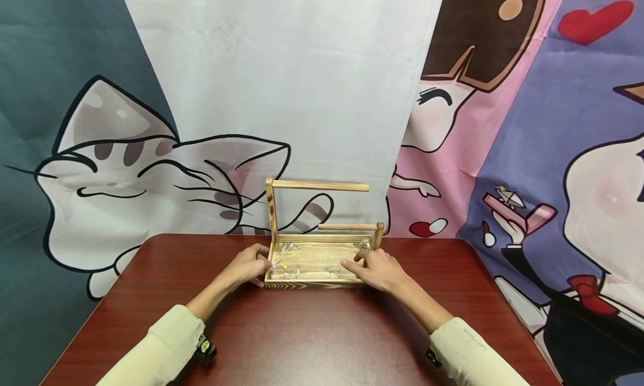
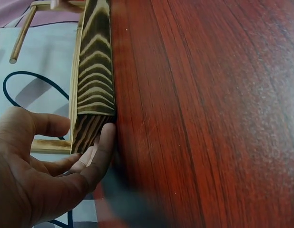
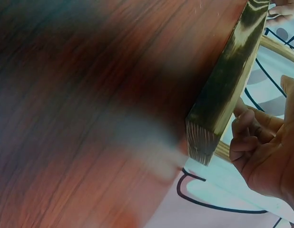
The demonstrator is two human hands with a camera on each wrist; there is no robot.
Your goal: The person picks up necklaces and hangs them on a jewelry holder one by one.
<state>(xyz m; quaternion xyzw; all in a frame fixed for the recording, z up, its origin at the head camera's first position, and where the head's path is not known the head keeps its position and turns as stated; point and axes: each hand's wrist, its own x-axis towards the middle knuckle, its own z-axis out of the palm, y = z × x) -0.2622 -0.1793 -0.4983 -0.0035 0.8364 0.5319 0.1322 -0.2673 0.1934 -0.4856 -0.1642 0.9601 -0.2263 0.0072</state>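
Observation:
A shallow wooden tray (image 1: pixel 312 257) stands on the table with a tall post and rod on its left and a shorter post and rod on its right. Small shiny pieces, too small to identify, and a thin looped strand (image 1: pixel 331 270) lie in it. Spread along the tray's left end is my left hand (image 1: pixel 251 264), its fingers touching the outer wall near the front corner (image 2: pixel 92 123). My right hand (image 1: pixel 377 269) hovers over the right end, thumb pointing left and other fingers loosely bent. Nothing shows in its grasp, though the tray edge hides some fingertips.
The tall post (image 1: pixel 273 215) carries a long upper rod (image 1: pixel 322 186), and the short post (image 1: pixel 379 235) a lower rod (image 1: pixel 347 227). Under the tray is a dark red wooden table (image 1: pixel 312 330). Behind it hangs a printed cloth (image 1: pixel 322 95).

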